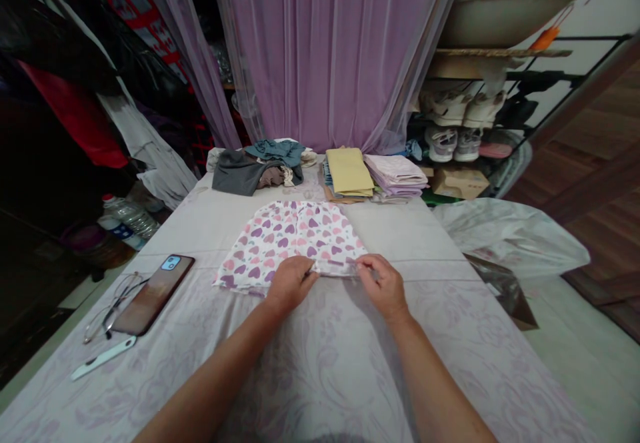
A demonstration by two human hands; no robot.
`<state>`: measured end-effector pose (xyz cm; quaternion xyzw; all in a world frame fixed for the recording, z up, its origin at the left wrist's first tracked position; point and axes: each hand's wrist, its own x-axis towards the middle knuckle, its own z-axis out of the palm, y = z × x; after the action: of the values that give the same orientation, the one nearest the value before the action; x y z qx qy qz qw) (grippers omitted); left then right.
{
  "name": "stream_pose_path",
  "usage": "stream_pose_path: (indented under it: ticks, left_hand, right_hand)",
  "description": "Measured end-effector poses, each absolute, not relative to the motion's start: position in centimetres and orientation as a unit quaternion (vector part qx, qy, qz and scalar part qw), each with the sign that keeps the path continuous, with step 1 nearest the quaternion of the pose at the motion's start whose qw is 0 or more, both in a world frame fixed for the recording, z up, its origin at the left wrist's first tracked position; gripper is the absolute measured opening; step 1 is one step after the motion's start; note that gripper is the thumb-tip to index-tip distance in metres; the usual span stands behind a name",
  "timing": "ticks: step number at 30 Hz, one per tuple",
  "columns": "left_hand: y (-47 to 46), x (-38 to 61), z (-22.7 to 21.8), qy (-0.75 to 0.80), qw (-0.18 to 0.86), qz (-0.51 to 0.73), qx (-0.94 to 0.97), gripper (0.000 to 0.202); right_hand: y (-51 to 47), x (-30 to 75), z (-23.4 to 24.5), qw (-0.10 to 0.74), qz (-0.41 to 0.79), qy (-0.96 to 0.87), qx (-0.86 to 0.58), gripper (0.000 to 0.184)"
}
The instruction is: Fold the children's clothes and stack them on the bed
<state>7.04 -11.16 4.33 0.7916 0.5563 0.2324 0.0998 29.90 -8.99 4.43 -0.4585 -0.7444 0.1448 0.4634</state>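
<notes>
Soft white heart-print cotton garment (290,239), purple and pink hearts, thin woven fabric, lying flat on a bed with a pale floral sheet (320,389), centred, just in front of the person. Shape is a wide dome: rounded end points away toward the stacks, near edge is a straight folded band running left to right, and that band is its long axis. Left hand (291,285) sits curled over the band near the middle, fingers closed on the cloth. Right hand (383,286) pinches the band's right part between thumb and fingers, so both hands are gripping the near edge, close together. Beyond the garment: dark grey cloth (240,173) in a loose pile, folded yellow cloth (349,171) on a stack, folded lilac cloth (395,175) beside it. Left of the hands, a smartphone (153,294) in a brown case lies beside wire-rimmed glasses (113,306), with a white plastic strip (103,357) nearer the bed edge.
</notes>
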Motion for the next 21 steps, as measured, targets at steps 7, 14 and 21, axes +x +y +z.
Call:
stream_pose_path:
  ticks: [7, 14, 21]
  left_hand:
    - [-11.3, 7.1, 4.5, 0.573, 0.122, 0.252, 0.771, 0.027]
    - [-11.6, 6.8, 3.6, 0.544, 0.104, 0.275, 0.785, 0.018]
    - [-12.9, 6.9, 3.7, 0.514, 0.045, 0.244, 0.821, 0.042]
  right_hand:
    - [-8.1, 33.7, 3.3, 0.413, 0.076, -0.779, -0.466, 0.022]
    - [-7.7, 31.7, 2.4, 0.338, 0.052, -0.815, -0.467, 0.031]
    - [-9.0, 32.9, 3.8, 0.297, 0.072, -0.833, -0.462, 0.016]
